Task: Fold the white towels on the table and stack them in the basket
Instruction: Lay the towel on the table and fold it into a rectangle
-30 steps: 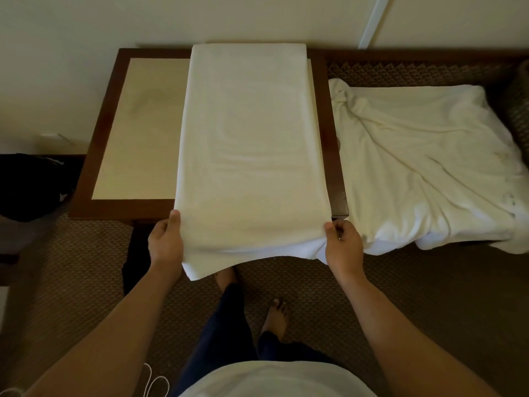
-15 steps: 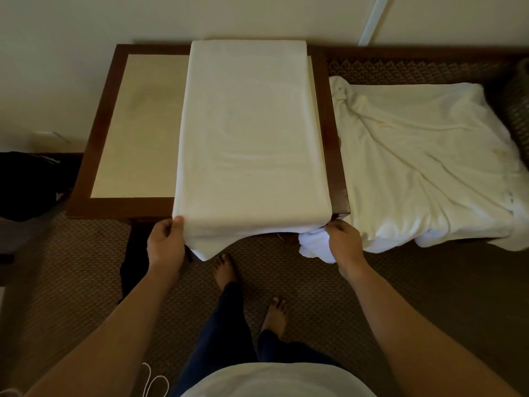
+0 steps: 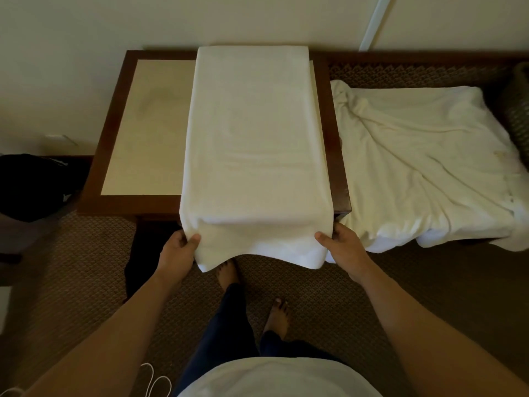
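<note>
2 towels (image 3: 252, 133) (image 3: 423, 167), 1 table (image 3: 114, 130), 2 hands (image 3: 179, 250) (image 3: 343, 247).

A patterned brown carpet (image 3: 86, 282) covers the floor. At the left edge a black bag (image 3: 31, 187) lies on it, beside the wall. A thin white cable (image 3: 156, 381) makes loops at the bottom. A white strip (image 3: 375, 22) runs up the cream wall (image 3: 86, 30).

The folded white towel (image 3: 252, 144) is concealing the wooden table's near right edge and both hands' fingers; the dark woven wicker basket (image 3: 519, 110) is being cropped by the right frame edge, its contents indiscernible
</note>
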Available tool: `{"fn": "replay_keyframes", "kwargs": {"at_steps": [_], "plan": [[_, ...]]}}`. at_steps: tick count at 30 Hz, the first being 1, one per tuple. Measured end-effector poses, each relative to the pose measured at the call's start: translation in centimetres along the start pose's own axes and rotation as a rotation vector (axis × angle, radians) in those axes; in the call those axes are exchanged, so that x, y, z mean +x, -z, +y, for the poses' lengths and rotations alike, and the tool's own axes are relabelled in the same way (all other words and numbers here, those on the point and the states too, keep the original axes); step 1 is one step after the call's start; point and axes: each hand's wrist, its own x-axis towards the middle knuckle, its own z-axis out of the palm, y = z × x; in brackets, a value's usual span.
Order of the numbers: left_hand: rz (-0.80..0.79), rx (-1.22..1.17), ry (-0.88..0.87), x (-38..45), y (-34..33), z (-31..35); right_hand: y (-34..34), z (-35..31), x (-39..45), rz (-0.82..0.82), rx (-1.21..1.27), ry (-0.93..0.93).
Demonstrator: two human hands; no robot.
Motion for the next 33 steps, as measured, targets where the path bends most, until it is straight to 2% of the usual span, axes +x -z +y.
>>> {"fn": "replay_keyframes", "kwargs": {"at_steps": [6, 11, 21, 26, 33], "plan": [[-0.046, -0.014, 0.025, -2.2, 0.1, -1.5, 0.5, 0.8, -0.9, -0.016, 0.069, -0.03], [-0.015, -0.033, 0.042, -3.4, 1.1, -2.3, 0.9, 1.0, -1.5, -0.031, 0.048, -0.06], [-0.025, -0.09, 0.037, -4.8, 1.9, -0.6, 1.2, -1.6, -1.9, -0.064, 0.021, -0.177], [-0.04, -0.019, 0.066, -3.9, 1.6, -1.1, -0.8, -2.8, -0.1, -0.084, 0.206, -0.161], [-0.03, 0.03, 0.054, -2.9, 1.6, -1.4, -1.3, -2.2, 0.4, -0.118, 0.278, -0.215]]}}
